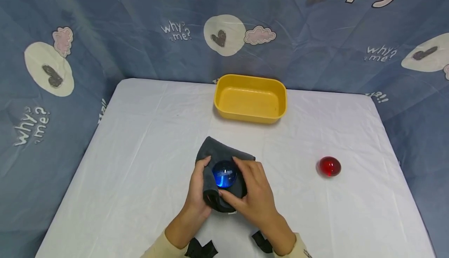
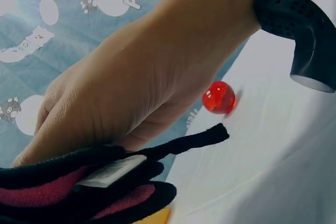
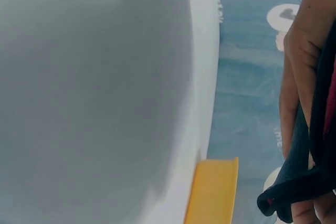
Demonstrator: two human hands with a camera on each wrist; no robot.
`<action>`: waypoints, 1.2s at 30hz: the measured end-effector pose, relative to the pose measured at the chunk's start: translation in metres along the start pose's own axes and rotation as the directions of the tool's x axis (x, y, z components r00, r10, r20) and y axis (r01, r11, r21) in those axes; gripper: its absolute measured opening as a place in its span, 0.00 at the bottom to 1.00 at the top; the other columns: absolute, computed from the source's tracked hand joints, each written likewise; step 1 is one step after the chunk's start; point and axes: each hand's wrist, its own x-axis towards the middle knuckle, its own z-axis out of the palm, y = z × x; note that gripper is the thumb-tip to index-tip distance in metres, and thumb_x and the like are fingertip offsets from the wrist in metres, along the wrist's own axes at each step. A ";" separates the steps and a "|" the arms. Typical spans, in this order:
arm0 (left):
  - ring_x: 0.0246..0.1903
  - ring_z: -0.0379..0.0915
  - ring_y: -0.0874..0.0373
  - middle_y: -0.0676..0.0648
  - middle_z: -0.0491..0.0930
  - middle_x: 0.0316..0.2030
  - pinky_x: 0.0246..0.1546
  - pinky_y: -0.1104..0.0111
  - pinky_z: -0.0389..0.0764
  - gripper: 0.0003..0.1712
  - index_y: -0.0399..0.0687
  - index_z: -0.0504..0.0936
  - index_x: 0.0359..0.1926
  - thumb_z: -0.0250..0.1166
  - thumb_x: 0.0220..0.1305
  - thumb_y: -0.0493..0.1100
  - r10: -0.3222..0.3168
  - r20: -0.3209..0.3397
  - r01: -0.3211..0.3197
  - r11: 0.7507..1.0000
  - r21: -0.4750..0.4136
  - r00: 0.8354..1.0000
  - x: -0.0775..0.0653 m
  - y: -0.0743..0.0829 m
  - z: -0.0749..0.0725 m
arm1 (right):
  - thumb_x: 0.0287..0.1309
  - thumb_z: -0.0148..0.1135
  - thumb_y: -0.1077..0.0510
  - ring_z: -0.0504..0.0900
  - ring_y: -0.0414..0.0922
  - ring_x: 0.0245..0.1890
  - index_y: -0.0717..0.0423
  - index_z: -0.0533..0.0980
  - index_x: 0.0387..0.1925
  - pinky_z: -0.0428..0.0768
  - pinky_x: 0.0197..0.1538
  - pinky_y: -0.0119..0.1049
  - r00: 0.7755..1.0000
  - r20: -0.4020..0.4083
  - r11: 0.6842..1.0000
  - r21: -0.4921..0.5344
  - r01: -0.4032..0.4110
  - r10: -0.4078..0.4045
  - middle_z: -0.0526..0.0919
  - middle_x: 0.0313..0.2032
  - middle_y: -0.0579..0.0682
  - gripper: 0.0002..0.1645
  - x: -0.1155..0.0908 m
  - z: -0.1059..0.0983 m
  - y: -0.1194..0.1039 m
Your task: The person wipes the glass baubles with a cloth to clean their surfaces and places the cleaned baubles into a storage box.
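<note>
A dark grey cloth [image 1: 224, 149] is held up over the near middle of the table, folded over at its lower left. On it lies a shiny, see-through blue ball [image 1: 225, 174]. My left hand [image 1: 196, 189] grips the cloth's left side, thumb on top and the other fingers hidden beneath. With thumb and forefinger at the ball's near and far right edges, my right hand [image 1: 254, 189] holds the ball against the cloth. The left wrist view shows the cloth's pink inner side [image 2: 44, 188] and a white tag [image 2: 113, 171].
A see-through red ball [image 1: 329, 166] rests on the white-covered table [image 1: 368, 203] to the right. At the far edge stands a yellow tub [image 1: 250, 119]. Blue printed fabric [image 1: 147, 47] hangs behind and at both sides. Black straps [image 1: 201, 248] are around the wrists.
</note>
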 end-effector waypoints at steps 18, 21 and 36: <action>0.68 0.57 0.55 0.47 0.58 0.73 0.70 0.63 0.60 0.36 0.49 0.52 0.79 0.47 0.78 0.56 -0.011 0.006 0.011 0.999 -0.036 1.000 0.001 0.001 -0.001 | 0.65 0.67 0.31 0.74 0.50 0.46 0.58 0.83 0.56 0.73 0.49 0.41 0.998 -0.061 1.000 -0.013 -0.023 0.022 0.81 0.46 0.50 0.37 0.004 0.001 -0.003; 0.66 0.59 0.57 0.49 0.60 0.71 0.67 0.67 0.63 0.34 0.49 0.54 0.77 0.47 0.78 0.56 -0.007 0.000 0.007 0.999 -0.040 1.000 0.000 0.002 -0.001 | 0.67 0.65 0.32 0.73 0.49 0.45 0.57 0.83 0.57 0.72 0.47 0.41 0.997 -0.074 1.000 -0.004 -0.029 0.029 0.80 0.45 0.50 0.35 0.002 0.004 -0.004; 0.69 0.59 0.55 0.46 0.60 0.74 0.69 0.65 0.62 0.36 0.47 0.53 0.79 0.44 0.78 0.56 0.014 0.013 -0.014 0.999 -0.030 1.000 0.001 0.002 -0.004 | 0.65 0.68 0.34 0.74 0.52 0.51 0.62 0.67 0.74 0.74 0.55 0.44 1.000 0.001 0.999 -0.048 -0.002 0.002 0.78 0.53 0.57 0.50 -0.001 0.004 -0.006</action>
